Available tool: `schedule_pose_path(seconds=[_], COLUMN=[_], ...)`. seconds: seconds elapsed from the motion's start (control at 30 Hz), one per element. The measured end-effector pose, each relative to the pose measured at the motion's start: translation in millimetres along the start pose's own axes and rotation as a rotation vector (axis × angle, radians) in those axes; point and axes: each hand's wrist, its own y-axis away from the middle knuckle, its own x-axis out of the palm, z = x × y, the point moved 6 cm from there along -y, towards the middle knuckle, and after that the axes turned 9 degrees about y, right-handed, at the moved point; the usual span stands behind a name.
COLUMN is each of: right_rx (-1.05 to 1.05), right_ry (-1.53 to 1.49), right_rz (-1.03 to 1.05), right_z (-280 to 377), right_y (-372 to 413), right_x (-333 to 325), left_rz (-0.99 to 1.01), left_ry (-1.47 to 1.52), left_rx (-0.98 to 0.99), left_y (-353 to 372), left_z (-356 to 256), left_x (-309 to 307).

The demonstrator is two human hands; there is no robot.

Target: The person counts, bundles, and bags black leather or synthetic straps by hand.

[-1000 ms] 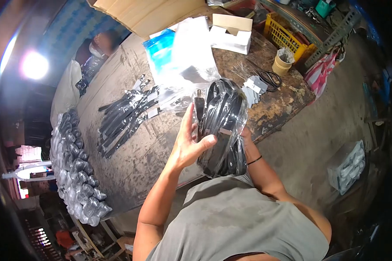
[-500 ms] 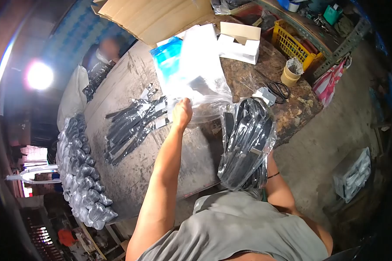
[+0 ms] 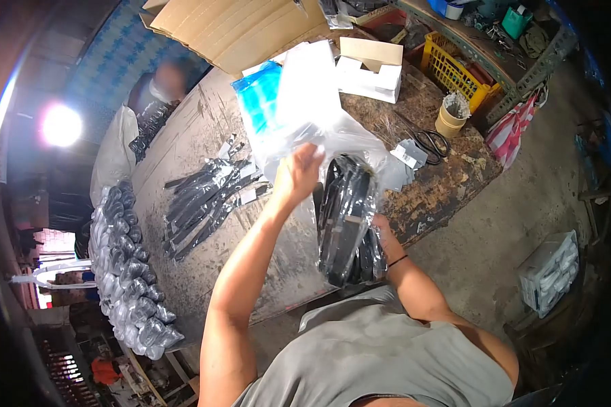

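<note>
My left hand [image 3: 297,173] is closed on the edge of a clear plastic bag [image 3: 360,139], over the near part of a stack of white and blue bags [image 3: 259,102]. A bundle of black strips in clear wrap [image 3: 346,220] is held upright beside it, its top at the clear bag. My right hand [image 3: 385,234] grips the bundle's right side; the bundle hides part of its fingers. More wrapped black strips [image 3: 207,197] lie fanned out on the table to the left.
Scissors [image 3: 431,144], grey cards [image 3: 407,154], a cup [image 3: 453,115] and a white box [image 3: 370,74] are on the table [image 3: 448,193]. Cardboard [image 3: 234,30] and a yellow crate [image 3: 451,64] stand behind. Silvery bundles [image 3: 125,271] line the left edge. Another person [image 3: 156,88] is at the far left.
The black bundle and my right hand have moved left, towards the clear bag. My left hand has shifted slightly right, drawing the bag over near the bundle's top. The grey cards are more exposed.
</note>
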Motion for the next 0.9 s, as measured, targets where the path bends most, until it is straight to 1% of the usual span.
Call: schedule_pose_path(seconds=[0.03,0.07,0.13,0.17,0.2,0.23,0.27,0.3,0.33,0.4,0.43,0.47,0.53,0.67,0.73,0.77,0.8,0.87,0.9], right_rx=[-0.051,-0.053,-0.167,-0.099,-0.097,-0.152,-0.205,-0.211,-0.229,-0.239,-0.240,-0.242,-0.250,-0.289,-0.301,-0.300,-0.318,-0.327,-0.328], right_ry=[0.021,0.019,0.082,0.028,0.030,0.038,0.047,0.036,0.032,0.043,0.053,0.060,0.084,0.137,0.165,0.173,0.182,0.205,0.208], right_rz=[0.065,0.062,-0.070,-0.117,-0.118,-0.105,-0.092,0.087,0.064,0.040,0.027,0.012,-0.004,-0.042,-0.050,-0.053,-0.061,-0.075,-0.075], right_z=[8.1,12.4,25.8,22.0,20.7,22.2,25.4,30.4,32.9,38.4,40.2,41.7,46.3,60.1,64.5,64.6,68.2,68.9,68.9], right_y=[0.2,3.7,10.0,8.7,4.8,-1.8,-8.2,-13.8,-13.7,-8.5,-6.0,-3.9,-4.3,-28.3,-40.5,-44.8,-52.8,-61.4,-63.8], right_x=[16.4,28.1,35.6,30.2,23.8,14.2,4.4,-1.2,-7.4,-6.1,-2.7,1.0,9.2,27.4,36.6,40.8,45.4,51.4,54.0], left_rz=[0.052,0.107,0.160,0.160,0.146,0.129,0.125,-0.005,-0.135,-0.174,-0.207,-0.179,-0.196,-0.292,-0.336,-0.350,-0.360,-0.500,-0.499], left_ry=[0.048,0.097,0.134,0.135,0.084,0.032,0.033,0.051,0.069,0.095,0.118,0.358,0.692,0.750,0.595,0.548,0.545,0.688,0.660], left_rx=[0.036,0.072,0.367,0.366,0.203,0.041,0.039,-0.013,-0.064,-0.065,-0.065,-0.192,-0.259,-0.244,-0.169,-0.069,-0.073,-0.122,-0.141], left_y=[15.1,30.5,62.0,76.6,88.4,100.6,112.5,122.7,132.9,149.2,156.4,164.7,173.4,194.0,203.8,207.0,204.4,197.1,196.8], left_z=[-13.8,-21.5,-33.9,-35.1,-35.1,-29.9,-16.9,12.8,40.7,77.9,85.1,99.0,102.5,88.8,77.9,75.0,70.5,63.7,75.0], left_x=[0.8,4.3,7.5,6.4,2.2,-0.9,2.5,3.7,5.4,21.8,25.4,37.3,49.3,43.4,37.7,36.9,36.4,29.5,32.6])
